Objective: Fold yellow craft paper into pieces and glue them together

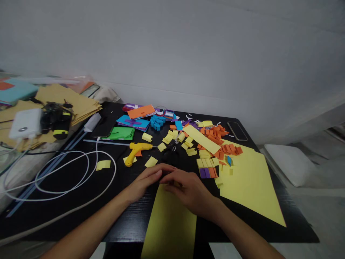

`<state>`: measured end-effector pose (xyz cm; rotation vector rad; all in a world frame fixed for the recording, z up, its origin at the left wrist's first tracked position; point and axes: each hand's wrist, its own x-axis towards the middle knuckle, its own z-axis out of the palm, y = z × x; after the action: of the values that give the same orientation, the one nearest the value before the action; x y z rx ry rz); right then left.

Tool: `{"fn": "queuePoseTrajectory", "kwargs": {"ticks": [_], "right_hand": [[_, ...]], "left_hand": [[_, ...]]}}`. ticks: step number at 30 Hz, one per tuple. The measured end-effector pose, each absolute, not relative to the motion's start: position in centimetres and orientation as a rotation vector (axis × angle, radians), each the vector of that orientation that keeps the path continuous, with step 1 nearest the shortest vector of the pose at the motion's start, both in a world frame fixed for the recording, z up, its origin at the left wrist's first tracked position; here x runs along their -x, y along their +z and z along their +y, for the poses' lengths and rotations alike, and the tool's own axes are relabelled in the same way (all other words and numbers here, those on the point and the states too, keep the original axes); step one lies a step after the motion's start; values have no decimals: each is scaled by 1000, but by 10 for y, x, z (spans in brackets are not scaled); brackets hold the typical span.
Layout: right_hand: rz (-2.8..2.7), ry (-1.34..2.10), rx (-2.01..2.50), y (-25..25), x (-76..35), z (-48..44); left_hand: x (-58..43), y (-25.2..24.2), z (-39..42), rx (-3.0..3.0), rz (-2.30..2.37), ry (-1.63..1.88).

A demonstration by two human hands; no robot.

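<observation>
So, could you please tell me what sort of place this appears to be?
Probably a paper-craft workspace: the table bears a glue gun, cut orange pieces and a long yellow sheet.

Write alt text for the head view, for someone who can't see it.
A left hand and right hand come together at the far end of a yellow strip on a black table. Beyond lie a glue gun and small paper pieces, mostly yellow and orange; a larger yellow sheet is at right.
</observation>
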<state>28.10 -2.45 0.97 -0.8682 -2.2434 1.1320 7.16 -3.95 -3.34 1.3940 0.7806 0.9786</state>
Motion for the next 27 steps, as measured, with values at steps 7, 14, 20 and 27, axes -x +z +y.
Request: {"fn": "queuePoseTrajectory", "kwargs": {"ticks": [7,14,20,27], "right_hand": [[-2034,1492,748,53,-296,-8],[-2015,1453,857,50,-297,17],[-2294,676,994,-5,-290,-9],[-2551,507,951,-65,-292,-57]], "left_hand": [[-68,14,-43,-1641,802,956],[-55,36,-43,-1807,1228,877],[-54,0,-34,-1987,1426,668],[-55,-45,-54,-2305,1559,621]]}}
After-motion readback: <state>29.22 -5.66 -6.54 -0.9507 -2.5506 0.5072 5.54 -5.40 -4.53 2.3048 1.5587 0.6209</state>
